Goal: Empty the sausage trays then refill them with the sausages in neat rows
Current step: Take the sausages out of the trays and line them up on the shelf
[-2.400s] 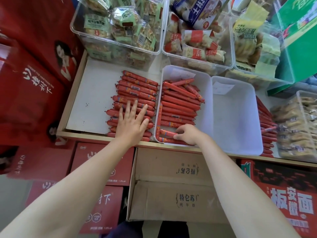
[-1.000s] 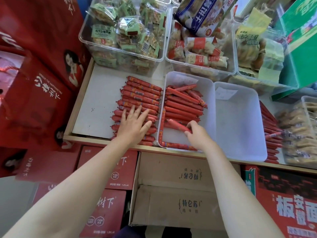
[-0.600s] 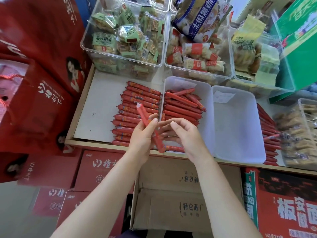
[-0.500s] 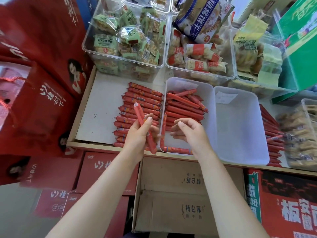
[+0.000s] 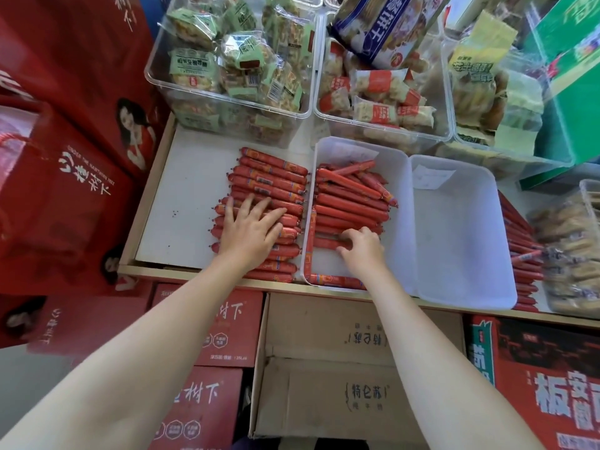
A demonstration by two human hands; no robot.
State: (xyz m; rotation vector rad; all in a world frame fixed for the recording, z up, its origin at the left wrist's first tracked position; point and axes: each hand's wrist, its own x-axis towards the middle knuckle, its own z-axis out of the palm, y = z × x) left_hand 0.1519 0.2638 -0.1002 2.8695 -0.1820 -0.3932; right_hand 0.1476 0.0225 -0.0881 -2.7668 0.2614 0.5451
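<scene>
Sausages [image 5: 269, 183] lie in a stack on the white shelf [image 5: 188, 190], left of the first tray [image 5: 401, 203]. They are thin red sticks in shiny plastic skin, with their long axis going left to right, parallel to the front edge of the shelf. More sausages in the tray [image 5: 350, 203] lie mostly the same way, a few on top are slanted, one stands along the left wall of the tray and one lies along its front wall.

The left hand [image 5: 251, 233] rests flat on the front part of the stack, fingers straight and spread, pointing to the back of the shelf; it holds nothing, and the sausages are directly under the palm and fingers. The right hand [image 5: 363, 248] is inside the tray near its front, fingers curled down on the nearest sausage of the row, which lies across under the fingertips. Whether the fingers really pinch it I cannot tell.

The first tray is white, rectangular, with rounded corners and smooth plastic walls. The second tray [image 5: 461, 241] touches it on the right side and holds only a paper slip [image 5: 428, 177] near its back wall. At the right end of the shelf lies another pile of sausages [image 5: 522, 254]. Behind the trays stand clear plastic boxes [image 5: 227, 102] with wrapped snacks.
</scene>
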